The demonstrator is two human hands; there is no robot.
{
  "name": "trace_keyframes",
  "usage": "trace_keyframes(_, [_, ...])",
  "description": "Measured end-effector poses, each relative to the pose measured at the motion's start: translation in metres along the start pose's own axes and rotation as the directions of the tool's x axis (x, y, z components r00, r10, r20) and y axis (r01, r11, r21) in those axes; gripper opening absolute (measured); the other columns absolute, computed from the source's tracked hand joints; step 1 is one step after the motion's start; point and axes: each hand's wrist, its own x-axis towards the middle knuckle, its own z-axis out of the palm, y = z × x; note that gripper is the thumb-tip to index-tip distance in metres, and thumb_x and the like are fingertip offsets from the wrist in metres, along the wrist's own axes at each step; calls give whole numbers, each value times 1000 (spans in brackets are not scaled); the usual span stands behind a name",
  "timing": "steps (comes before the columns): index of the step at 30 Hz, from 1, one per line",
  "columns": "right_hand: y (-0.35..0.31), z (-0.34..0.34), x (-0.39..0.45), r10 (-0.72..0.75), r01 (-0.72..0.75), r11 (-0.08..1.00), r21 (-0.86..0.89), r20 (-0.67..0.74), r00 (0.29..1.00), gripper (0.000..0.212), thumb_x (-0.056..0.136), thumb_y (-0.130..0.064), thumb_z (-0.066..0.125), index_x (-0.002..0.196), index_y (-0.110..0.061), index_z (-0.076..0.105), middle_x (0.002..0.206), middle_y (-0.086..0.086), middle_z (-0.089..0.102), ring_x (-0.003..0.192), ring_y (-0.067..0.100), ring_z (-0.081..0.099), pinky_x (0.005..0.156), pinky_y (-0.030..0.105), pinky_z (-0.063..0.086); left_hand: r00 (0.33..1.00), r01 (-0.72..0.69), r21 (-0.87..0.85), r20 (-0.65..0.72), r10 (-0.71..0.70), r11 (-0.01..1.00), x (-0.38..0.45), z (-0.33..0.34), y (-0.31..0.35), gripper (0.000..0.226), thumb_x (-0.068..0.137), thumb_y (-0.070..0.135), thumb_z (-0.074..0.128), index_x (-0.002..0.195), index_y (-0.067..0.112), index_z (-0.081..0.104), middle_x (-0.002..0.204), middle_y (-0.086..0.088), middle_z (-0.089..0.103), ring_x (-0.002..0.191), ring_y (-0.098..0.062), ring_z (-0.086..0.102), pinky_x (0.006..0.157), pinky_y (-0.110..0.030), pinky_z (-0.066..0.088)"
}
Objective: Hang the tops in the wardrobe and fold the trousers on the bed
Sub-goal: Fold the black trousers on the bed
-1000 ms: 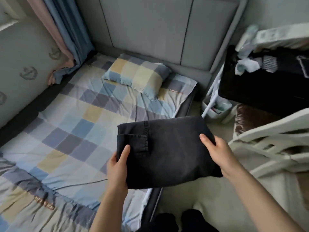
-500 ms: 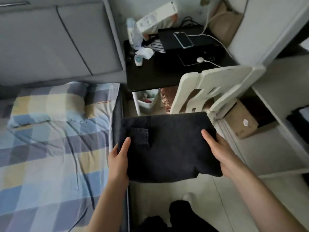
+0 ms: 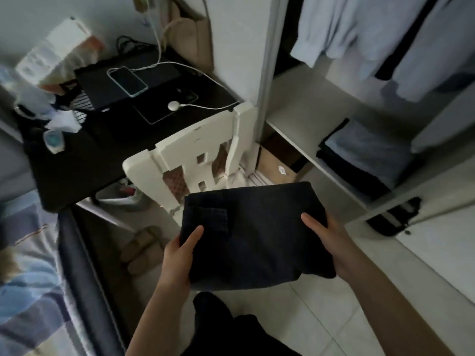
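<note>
A pair of dark trousers (image 3: 254,235), folded into a flat rectangle, is held in the air above the floor between the bed and the wardrobe. My left hand (image 3: 180,255) grips its left edge, thumb on top. My right hand (image 3: 326,240) grips its right edge the same way. The open wardrobe (image 3: 290,124) stands at the right, with pale tops (image 3: 359,27) hanging inside and a stack of folded clothes (image 3: 365,155) on its shelf. The bed (image 3: 28,278) with its checked sheet shows at the lower left.
A white chair (image 3: 190,152) stands directly beyond the trousers, pushed against a black desk (image 3: 102,140) carrying a phone (image 3: 127,80), cables and boxes. A cardboard box (image 3: 275,165) sits by the wardrobe base. Slippers (image 3: 141,247) lie on the floor by the bed frame.
The view has swung right from the bed and pillow to the desk, chair and open wardrobe. The folded trousers stay held between both hands, carried off the bed.
</note>
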Motion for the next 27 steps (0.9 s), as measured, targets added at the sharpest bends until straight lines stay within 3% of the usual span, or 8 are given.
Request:
trace_keyframes(4, [-5,-18,24,30,-25,999,43,-121,992,55,78,-42,71,129,-35,52,120,-10,63,109,17,61,89,42,54,986,3,128,164,-24,992,45,34,25,25,79,32,78,101,21,71,95,-5,76,85,-23,74,63,-33,59])
trace_keyframes(8, [-19,-24,49,37,-26,998,50,-237,971,47,88,-32,64,132,-30,49,117,-10,62,104,14,61,76,31,54,961,-56,208,278,-4,976,94,70,54,24,82,28,76,105,27,70,100,0,76,92,-23,72,79,-42,58])
trace_keyframes(11, [-34,-24,70,49,-22,996,86,-332,942,44,92,-27,61,133,-27,49,115,-11,62,103,12,61,76,28,52,938,-69,268,345,-29,961,132,101,78,23,83,30,75,104,32,68,99,6,75,93,-20,72,83,-44,57])
trace_keyframes(15, [-42,-28,92,151,-50,975,217,-477,866,42,92,-21,61,133,-19,51,118,0,65,104,23,63,88,39,53,895,-100,349,440,-68,932,177,147,101,31,87,30,70,117,31,63,107,4,73,101,-25,69,90,-50,54])
trace_keyframes(17, [-42,-33,99,228,-78,953,294,-519,824,39,92,-20,62,130,-13,55,113,7,68,100,29,66,91,46,52,884,-107,370,460,-83,923,190,171,103,26,88,30,69,113,33,64,105,5,73,98,-23,69,87,-47,56])
trace_keyframes(21, [-46,-64,114,343,-98,913,396,-614,711,34,89,-21,66,120,-7,62,100,10,72,89,32,69,79,40,55,849,-77,391,508,-145,917,210,235,99,17,89,22,69,102,31,67,94,7,75,84,-15,73,66,-29,59])
trace_keyframes(27, [-84,-150,161,352,-13,902,432,-717,602,36,91,-18,62,123,-2,57,109,14,65,86,30,63,69,35,50,808,-27,408,547,-220,913,235,356,90,25,88,17,70,113,16,67,99,-7,74,92,-27,71,82,-42,58])
